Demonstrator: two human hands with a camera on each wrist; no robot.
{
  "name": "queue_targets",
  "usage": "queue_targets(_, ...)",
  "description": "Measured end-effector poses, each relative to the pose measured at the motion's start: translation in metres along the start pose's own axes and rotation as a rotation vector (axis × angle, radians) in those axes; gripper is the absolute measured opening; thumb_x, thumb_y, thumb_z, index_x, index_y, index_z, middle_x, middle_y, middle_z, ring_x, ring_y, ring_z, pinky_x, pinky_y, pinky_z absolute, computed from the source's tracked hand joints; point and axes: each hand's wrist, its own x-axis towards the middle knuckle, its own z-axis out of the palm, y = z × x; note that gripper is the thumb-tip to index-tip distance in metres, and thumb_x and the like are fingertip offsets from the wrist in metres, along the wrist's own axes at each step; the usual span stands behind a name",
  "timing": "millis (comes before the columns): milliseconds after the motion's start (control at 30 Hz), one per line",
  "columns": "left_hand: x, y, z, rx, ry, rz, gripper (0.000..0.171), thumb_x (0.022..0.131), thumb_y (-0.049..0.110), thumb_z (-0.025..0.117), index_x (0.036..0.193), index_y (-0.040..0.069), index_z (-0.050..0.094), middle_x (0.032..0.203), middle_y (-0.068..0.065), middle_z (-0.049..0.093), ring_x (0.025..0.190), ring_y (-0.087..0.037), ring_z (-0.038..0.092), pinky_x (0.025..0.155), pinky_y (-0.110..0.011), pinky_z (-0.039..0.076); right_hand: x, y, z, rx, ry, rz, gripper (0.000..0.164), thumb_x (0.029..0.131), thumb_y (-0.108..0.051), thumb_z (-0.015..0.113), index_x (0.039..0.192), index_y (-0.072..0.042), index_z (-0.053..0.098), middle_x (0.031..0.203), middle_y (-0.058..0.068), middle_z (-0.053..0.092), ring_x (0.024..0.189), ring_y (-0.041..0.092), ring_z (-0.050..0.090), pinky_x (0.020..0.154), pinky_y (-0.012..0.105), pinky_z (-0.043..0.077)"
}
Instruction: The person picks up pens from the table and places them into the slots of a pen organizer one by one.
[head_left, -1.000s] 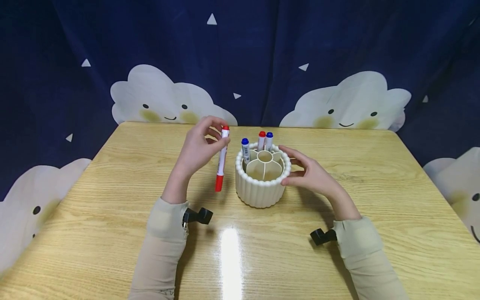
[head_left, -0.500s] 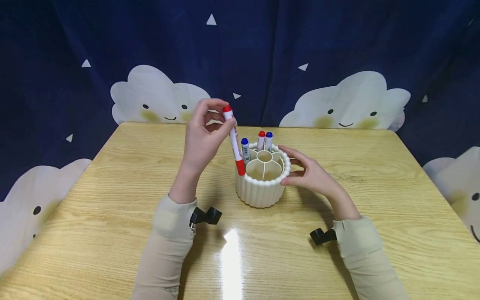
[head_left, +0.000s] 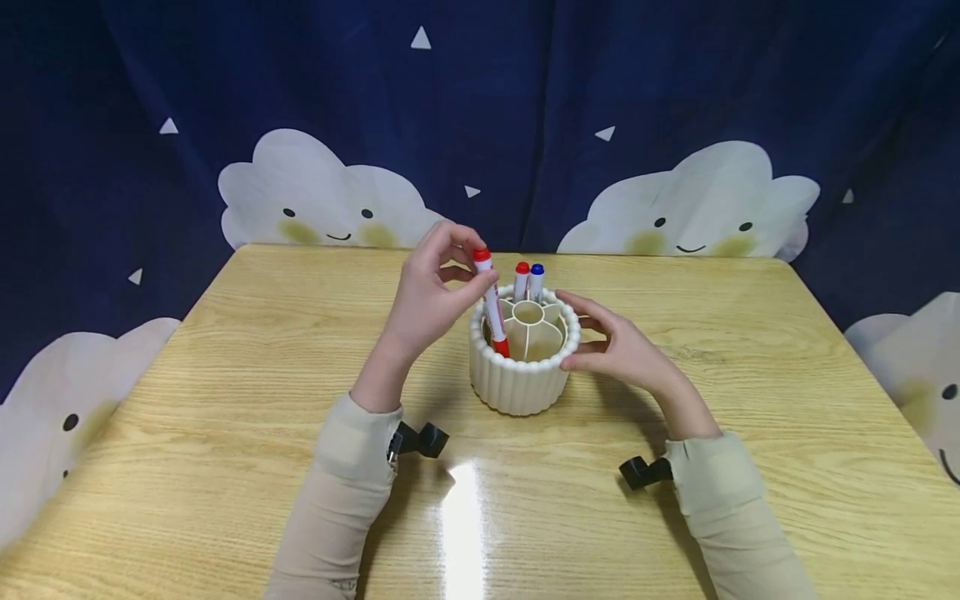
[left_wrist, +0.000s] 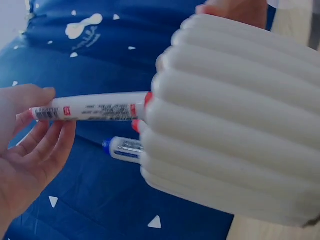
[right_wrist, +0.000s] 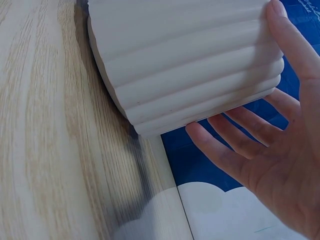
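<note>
A white marker [head_left: 492, 302] with red ends is pinched near its top between the thumb and fingers of my left hand [head_left: 426, 302]. It leans slightly, its lower red end inside the rim of a cream fluted pen holder [head_left: 519, 388], at the left front compartment. In the left wrist view the marker [left_wrist: 100, 106] reaches past the holder's edge. My right hand [head_left: 630, 352] grips the holder's right side, thumb in front and fingers behind. At the back of the holder stand a red-capped marker [head_left: 521, 282] and a blue-capped marker [head_left: 536, 282].
The holder stands on a wooden table [head_left: 225, 400] and has petal-shaped compartments around a round centre one. Behind the table's far edge hangs a dark blue curtain [head_left: 510, 100] with cloud faces. Black wrist mounts [head_left: 431, 440] sit on both sleeves.
My left hand has lifted the red marker rightward over the rim, then lowered its end into the holder. The left blue-capped marker is now hidden behind it. My right hand stays put.
</note>
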Motion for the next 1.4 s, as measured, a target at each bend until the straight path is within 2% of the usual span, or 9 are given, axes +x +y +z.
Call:
queue_targets(233, -0.006, -0.009, 0.003, 0.04, -0.142, -0.082, 0.025, 0.077, 0.006, 0.07, 0.094, 0.004, 0.052, 0.091, -0.006, 0.053, 0.079, -0.013, 0.058, 0.069, -0.027, 0.052, -0.001, 0.001, 0.0, 0.0, 0.0, -0.005, 0.084, 0.071, -0.01, 0.077, 0.141, -0.022, 0.032, 0.14, 0.003, 0.037, 0.12, 0.021, 0.042, 0.088, 0.038, 0.048)
queue_targets(533, -0.009, -0.013, 0.004, 0.135, -0.318, -0.055, 0.021, 0.076, 0.007, 0.071, 0.089, 0.007, 0.055, 0.086, -0.002, 0.055, 0.076, -0.011, 0.055, 0.066, -0.027, 0.051, -0.001, 0.002, -0.001, -0.011, 0.001, -0.005, 0.083, 0.072, -0.01, 0.076, 0.141, -0.023, 0.032, 0.139, 0.003, 0.037, 0.119, 0.02, 0.043, 0.088, 0.038, 0.048)
queue_targets(700, -0.009, -0.012, 0.003, 0.184, -0.388, -0.068, 0.018, 0.076, 0.011, 0.072, 0.086, 0.01, 0.057, 0.083, 0.001, 0.056, 0.072, -0.01, 0.054, 0.065, -0.029, 0.05, -0.001, 0.002, -0.001, -0.015, -0.003, -0.017, 0.083, 0.072, -0.01, 0.076, 0.142, -0.021, 0.031, 0.139, 0.006, 0.037, 0.119, 0.022, 0.043, 0.087, 0.038, 0.048)
queue_targets(867, -0.01, -0.013, 0.001, 0.204, -0.424, -0.095, 0.018, 0.077, 0.013, 0.072, 0.086, 0.012, 0.057, 0.082, 0.003, 0.056, 0.073, -0.009, 0.054, 0.066, -0.027, 0.049, 0.0, 0.003, -0.001, -0.02, -0.003, -0.018, 0.083, 0.072, -0.01, 0.076, 0.142, -0.021, 0.032, 0.14, 0.005, 0.037, 0.119, 0.022, 0.043, 0.087, 0.038, 0.048)
queue_targets(1167, -0.01, -0.015, -0.004, 0.189, -0.443, -0.107, 0.018, 0.077, 0.015, 0.071, 0.088, 0.013, 0.057, 0.088, 0.004, 0.058, 0.077, -0.01, 0.057, 0.071, -0.027, 0.05, 0.0, 0.003, -0.001, -0.023, -0.007, -0.02, 0.084, 0.072, -0.009, 0.076, 0.142, -0.021, 0.031, 0.141, 0.004, 0.036, 0.119, 0.022, 0.043, 0.088, 0.038, 0.048)
queue_targets(1333, -0.01, -0.015, -0.011, 0.172, -0.437, -0.133, 0.016, 0.079, 0.014, 0.069, 0.09, 0.011, 0.059, 0.091, 0.001, 0.059, 0.078, -0.011, 0.057, 0.076, -0.029, 0.049, -0.003, 0.003, -0.006, -0.066, 0.0, -0.03, 0.082, 0.077, -0.008, 0.071, 0.144, -0.018, 0.025, 0.14, 0.01, 0.036, 0.121, 0.027, 0.042, 0.092, 0.042, 0.045)
queue_targets(1400, -0.011, -0.016, -0.016, 0.177, -0.418, -0.151, 0.016, 0.08, 0.015, 0.068, 0.092, 0.01, 0.059, 0.092, -0.001, 0.06, 0.078, -0.012, 0.056, 0.077, -0.029, 0.049, -0.005, 0.002, -0.009, -0.099, 0.017, -0.027, 0.077, 0.081, -0.01, 0.067, 0.145, -0.018, 0.023, 0.14, 0.012, 0.038, 0.122, 0.029, 0.042, 0.093, 0.039, 0.043)
